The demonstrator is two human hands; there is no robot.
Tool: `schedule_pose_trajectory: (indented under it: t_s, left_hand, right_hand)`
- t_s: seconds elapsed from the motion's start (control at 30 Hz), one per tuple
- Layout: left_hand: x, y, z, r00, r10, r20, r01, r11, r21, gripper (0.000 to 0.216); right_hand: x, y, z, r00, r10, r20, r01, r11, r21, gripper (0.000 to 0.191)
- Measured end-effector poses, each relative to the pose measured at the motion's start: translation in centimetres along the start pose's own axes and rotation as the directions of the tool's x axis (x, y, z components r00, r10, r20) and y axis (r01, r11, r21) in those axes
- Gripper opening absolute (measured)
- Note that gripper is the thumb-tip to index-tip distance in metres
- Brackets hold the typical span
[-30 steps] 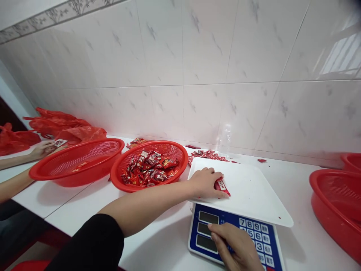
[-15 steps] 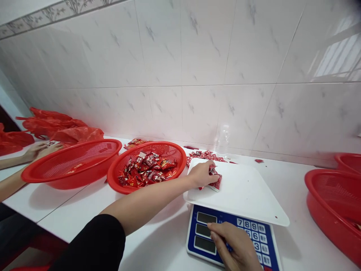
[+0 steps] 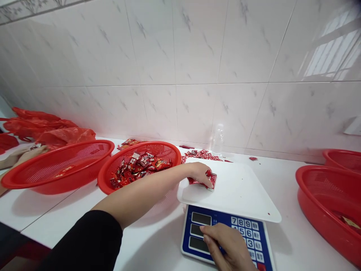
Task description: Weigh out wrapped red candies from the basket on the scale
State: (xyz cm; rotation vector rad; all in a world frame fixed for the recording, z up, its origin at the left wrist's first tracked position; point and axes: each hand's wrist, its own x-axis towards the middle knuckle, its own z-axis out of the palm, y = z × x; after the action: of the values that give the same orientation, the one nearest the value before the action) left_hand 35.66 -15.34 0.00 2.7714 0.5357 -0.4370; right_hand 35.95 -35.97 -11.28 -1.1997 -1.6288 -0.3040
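Observation:
My left hand point(image 3: 200, 174) reaches across to the left part of a white weighing tray point(image 3: 239, 192), its fingers closed round small red packets point(image 3: 213, 182). Part of these packets shows past the fingertips; the rest is hidden under the palm. Below the tray is the blue front panel of a digital scale point(image 3: 186, 237) with dark displays and number keys. My right hand point(image 3: 231, 246) hovers over or rests on that panel, with thumb and forefinger bent together; whatever they may hold is hidden. Left of the tray stands a red basket point(image 3: 176, 152) with many red wrapped packets point(image 3: 141, 165).
Another red basket point(image 3: 93, 150) stands further left, near red plastic bags point(image 3: 64, 133) and a co-worker's hands point(image 3: 26, 155). Loose red packets point(image 3: 203, 154) and a clear plastic bottle or cup point(image 3: 218, 138) are by the wall. Red basins point(image 3: 316, 199) stand at right.
My left hand has turned lower over the packets on the tray, its fingers now pressing down round them. My right hand stays over the panel. The whole view has shifted slightly.

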Motion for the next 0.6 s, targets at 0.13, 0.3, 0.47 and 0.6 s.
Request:
schedule_pose_trajectory:
  t_s: [0.13,0.3,0.47,0.6]
  left_hand:
    - [-0.1,0.1,0.1,1.0,0.011,-0.019,-0.01,0.999,0.031,0.073]
    - [-0.5,-0.6,1.5,0.991,-0.019,-0.13,0.013,0.999,-0.046,0.067]
    - [-2.7,-0.7,2.1,0.968,-0.062,-0.242,0.012,0.979,-0.205,0.056]
    - [-6.0,-1.1,1.8,0.945,-0.075,-0.319,-0.048,0.93,-0.363,0.046]
  right_hand:
    - [0.0,-0.1,0.0,1.0,0.006,0.016,-0.006,1.0,0.002,0.016]
    - [0.3,-0.3,-0.1,1.0,-0.005,0.004,0.005,1.0,0.005,0.016]
    - [0.1,-0.1,0.0,1.0,-0.016,0.011,0.016,1.0,-0.018,0.016]
    - [-0.8,0.1,0.5,0.999,0.015,-0.039,-0.017,0.999,-0.049,0.015]
